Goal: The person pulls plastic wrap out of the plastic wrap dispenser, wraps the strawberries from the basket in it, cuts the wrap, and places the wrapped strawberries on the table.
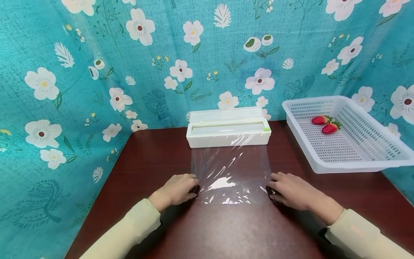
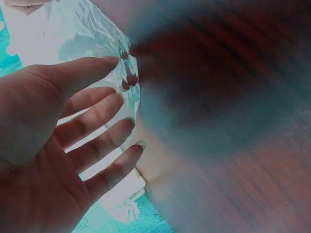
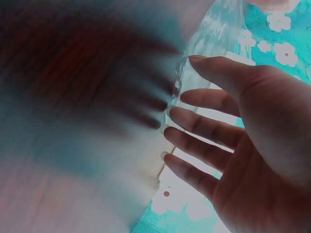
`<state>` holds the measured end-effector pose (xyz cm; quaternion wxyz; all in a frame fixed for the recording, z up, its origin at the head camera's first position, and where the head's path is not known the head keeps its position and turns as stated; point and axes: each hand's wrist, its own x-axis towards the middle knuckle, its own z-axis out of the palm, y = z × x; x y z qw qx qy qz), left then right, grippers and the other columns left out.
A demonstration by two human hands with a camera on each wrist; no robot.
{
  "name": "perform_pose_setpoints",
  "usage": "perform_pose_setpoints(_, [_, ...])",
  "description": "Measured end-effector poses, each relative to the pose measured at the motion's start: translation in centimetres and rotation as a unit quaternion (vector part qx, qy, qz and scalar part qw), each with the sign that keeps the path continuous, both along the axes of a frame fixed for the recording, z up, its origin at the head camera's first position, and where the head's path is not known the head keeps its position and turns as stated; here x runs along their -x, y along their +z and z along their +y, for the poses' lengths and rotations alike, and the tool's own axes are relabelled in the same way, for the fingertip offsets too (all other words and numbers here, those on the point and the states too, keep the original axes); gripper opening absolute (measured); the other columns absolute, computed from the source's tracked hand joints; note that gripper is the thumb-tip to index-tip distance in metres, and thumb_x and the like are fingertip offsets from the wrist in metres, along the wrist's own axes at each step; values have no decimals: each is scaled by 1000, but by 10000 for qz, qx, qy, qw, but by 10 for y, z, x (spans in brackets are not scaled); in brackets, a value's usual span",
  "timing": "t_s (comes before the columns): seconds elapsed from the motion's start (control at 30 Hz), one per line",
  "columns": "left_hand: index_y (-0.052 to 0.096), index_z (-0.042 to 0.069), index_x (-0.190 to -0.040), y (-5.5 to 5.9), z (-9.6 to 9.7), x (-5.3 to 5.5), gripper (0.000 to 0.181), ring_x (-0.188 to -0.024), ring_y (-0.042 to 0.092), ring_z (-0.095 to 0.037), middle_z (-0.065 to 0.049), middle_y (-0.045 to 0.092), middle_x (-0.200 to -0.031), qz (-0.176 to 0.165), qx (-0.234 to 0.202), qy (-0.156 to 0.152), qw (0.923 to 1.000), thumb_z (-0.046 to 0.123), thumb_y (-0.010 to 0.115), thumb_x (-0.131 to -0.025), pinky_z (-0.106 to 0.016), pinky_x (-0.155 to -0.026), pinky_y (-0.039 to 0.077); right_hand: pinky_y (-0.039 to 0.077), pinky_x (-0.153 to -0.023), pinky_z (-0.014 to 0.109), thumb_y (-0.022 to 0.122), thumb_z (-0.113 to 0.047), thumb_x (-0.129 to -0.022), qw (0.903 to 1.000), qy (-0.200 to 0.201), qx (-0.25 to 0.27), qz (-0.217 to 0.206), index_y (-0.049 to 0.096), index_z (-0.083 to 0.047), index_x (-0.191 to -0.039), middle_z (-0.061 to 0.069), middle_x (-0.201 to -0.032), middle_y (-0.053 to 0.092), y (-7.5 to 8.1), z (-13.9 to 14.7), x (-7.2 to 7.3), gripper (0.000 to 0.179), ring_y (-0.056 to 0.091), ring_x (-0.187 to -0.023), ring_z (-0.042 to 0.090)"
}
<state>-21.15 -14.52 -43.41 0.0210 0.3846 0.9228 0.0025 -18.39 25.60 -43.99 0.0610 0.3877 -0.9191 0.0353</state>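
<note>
A sheet of clear plastic wrap (image 1: 223,183) stretches toward me over the dark table from a white wrap dispenser box (image 1: 229,140) with its lid raised. At the sheet's left edge is my left hand (image 1: 181,189), fingertips right at the film. My right hand (image 1: 291,190) is at the opposite edge in the same way. In the left wrist view, the left hand (image 2: 73,111) has its fingers spread and thumb apart from them beside the crinkled film edge. The right wrist view has the right hand (image 3: 228,131) likewise, fingers nearly straight, thumb tip by the film.
On the right stands a white plastic basket (image 1: 323,163) with strawberries (image 1: 330,128) in it. A green tab (image 1: 266,129) shows on the box's right end. Behind the reddish-brown table (image 1: 152,151) hangs a teal floral cloth (image 1: 155,72).
</note>
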Motion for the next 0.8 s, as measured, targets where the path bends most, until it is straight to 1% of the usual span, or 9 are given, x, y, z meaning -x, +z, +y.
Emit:
perform_pose_setpoints(0.07, [74,14,-104,0,1,0,22,-86,62,-17,0,63,-98,81,-14,-13,10000,22,84,-86,-35,-67,55,49,-69,42,86,-24,-80,10000,-41,11,49,71,-16,-97,-4,-92,53,-1,-1,0,25,56,-88,21])
perform_pose_setpoints(0.13, [73,13,-106,-1,1,0,26,-91,60,-19,-2,61,-104,107,-94,-56,9999,21,85,-84,-36,-71,56,51,-72,43,87,-24,-79,9999,-57,35,109,72,-12,-101,1,-99,57,-2,-1,-1,29,58,-94,23])
perform_pose_setpoints(0.2, [72,10,-112,-1,2,0,33,-100,61,-22,-6,61,-115,106,-193,-150,9996,18,86,-83,-37,-79,57,54,-78,45,88,-23,-79,9998,-49,43,177,73,-8,-109,7,-111,60,-3,-2,-2,37,60,-104,27])
perform_pose_setpoints(0.27, [69,7,-119,0,2,0,39,-112,61,-26,-10,60,-127,73,-260,-261,9993,14,85,-83,-40,-89,56,54,-86,48,87,-22,-80,9998,-9,55,165,71,-4,-119,13,-124,60,-4,-2,-2,46,60,-114,31])
perform_pose_setpoints(0.37, [66,3,-125,-1,3,0,44,-123,61,-29,-15,58,-138,-20,-253,-384,9989,10,82,-85,-41,-99,53,52,-94,53,85,-18,-83,10000,70,24,-22,67,0,-130,20,-137,58,-5,-2,-2,54,59,-124,37])
perform_pose_setpoints(0.43, [65,2,-127,-2,3,0,44,-124,62,-30,-17,58,-140,-141,-223,-371,9990,9,79,-86,-41,-100,53,52,-96,54,81,-16,-86,9997,88,-15,-238,65,0,-134,22,-141,56,-5,-1,-1,53,60,-124,39])
perform_pose_setpoints(0.6, [65,3,-132,-3,5,1,43,-122,64,-30,-17,56,-145,-469,-107,-177,9987,9,73,-90,-43,-96,55,50,-99,56,71,-16,-93,9972,13,-97,-748,61,0,-138,26,-146,52,-5,-1,-2,49,58,-127,42])
perform_pose_setpoints(0.7, [65,4,-134,-3,5,2,43,-122,64,-30,-16,55,-146,-510,-29,-117,9986,10,72,-92,-43,-95,55,47,-100,58,71,-17,-93,9966,-10,-78,-821,60,0,-140,27,-147,51,-5,-1,-1,52,55,-130,43])
perform_pose_setpoints(0.8, [65,4,-134,-3,6,5,44,-124,63,-29,-16,55,-146,-489,-7,-101,9988,12,72,-91,-42,-95,55,47,-101,59,73,-18,-92,9972,-28,-37,-747,60,-1,-140,27,-147,50,-6,0,1,53,54,-131,43])
